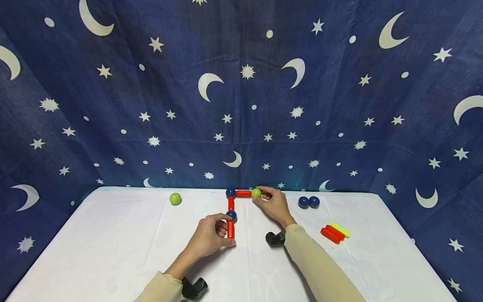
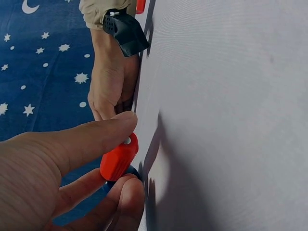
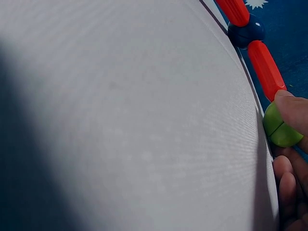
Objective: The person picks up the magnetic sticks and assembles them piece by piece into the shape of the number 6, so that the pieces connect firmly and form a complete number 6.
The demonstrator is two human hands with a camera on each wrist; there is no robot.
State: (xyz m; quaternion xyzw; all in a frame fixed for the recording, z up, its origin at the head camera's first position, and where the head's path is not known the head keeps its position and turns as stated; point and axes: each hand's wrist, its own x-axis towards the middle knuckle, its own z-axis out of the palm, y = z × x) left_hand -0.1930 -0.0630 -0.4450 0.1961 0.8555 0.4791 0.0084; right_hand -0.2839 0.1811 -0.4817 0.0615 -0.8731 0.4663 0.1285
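Observation:
My left hand grips a red rod between thumb and fingers. A metal tip shows at the rod's thumb end in the left wrist view, and a blue ball sits at its other end. From that ball a second red rod runs back to another blue ball. There the chain turns right along a third red rod, ending in a green ball. My right hand pinches this green ball, its thumb beside the rod's end in the right wrist view.
A loose green ball lies back left on the white table. Two blue balls sit side by side at right, behind red rods and a yellow rod. A starry blue cloth hangs behind the table.

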